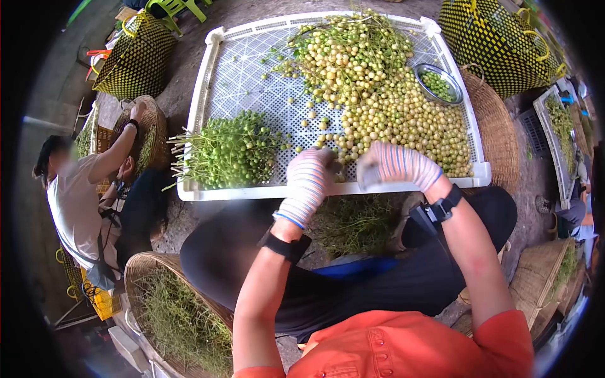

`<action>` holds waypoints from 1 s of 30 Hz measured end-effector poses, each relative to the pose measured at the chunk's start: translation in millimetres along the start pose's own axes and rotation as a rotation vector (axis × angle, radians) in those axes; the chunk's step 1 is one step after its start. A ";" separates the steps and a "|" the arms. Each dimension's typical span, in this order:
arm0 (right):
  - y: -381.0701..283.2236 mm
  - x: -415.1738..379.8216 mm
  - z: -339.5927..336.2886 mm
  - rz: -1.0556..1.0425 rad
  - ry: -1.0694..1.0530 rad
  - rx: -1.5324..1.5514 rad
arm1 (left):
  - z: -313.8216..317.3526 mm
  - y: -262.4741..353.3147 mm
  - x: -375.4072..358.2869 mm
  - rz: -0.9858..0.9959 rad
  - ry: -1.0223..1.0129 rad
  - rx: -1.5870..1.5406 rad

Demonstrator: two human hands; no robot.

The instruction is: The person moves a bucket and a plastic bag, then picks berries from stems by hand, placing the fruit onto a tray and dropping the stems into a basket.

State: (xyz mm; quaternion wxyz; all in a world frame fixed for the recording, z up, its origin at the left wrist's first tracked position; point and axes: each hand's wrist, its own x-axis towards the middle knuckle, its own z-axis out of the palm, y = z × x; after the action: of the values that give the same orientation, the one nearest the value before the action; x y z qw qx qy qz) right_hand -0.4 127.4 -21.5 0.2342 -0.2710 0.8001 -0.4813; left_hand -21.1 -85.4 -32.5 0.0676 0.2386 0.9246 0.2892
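Note:
My left hand (309, 179), in a striped knit glove with dark fingertips, is at the front rim of a white slatted plastic tray (252, 192). Its fingers are curled and partly blurred. Just to its right, my right hand (398, 165), gloved the same way, is closed with the fingers bent down; what either holds is hidden. Loose yellow-green berries (403, 126) spread behind and beside my right hand. Left of my left hand lies a bundle of green berries on stems (233, 151). A heap of stemmed berries (353, 57) rests at the back.
A metal bowl of green berries (439, 85) sits at the tray's right. Stripped stems fill a wicker basket (142, 264) at lower left and lie below the tray. Woven bags (135, 57) stand behind. A person (82, 195) works at another basket on the left.

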 end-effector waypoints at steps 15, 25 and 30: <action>21.6 30.3 33.0 0.165 0.240 -0.956 | 4.5 -31.8 3.5 -0.179 0.034 -0.188; 13.4 15.7 13.2 0.346 0.430 0.144 | 20.1 13.8 5.7 -0.221 -0.090 -0.969; 13.3 10.6 12.7 0.273 0.542 0.800 | 7.9 9.5 6.9 -0.357 0.011 -1.213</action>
State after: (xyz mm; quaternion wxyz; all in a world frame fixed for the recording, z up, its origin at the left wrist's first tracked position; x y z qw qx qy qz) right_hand -3.0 117.4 -40.0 0.1643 0.0819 0.6130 -0.7684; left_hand -21.3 -71.3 -33.5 0.2333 -0.0017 0.6221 0.7474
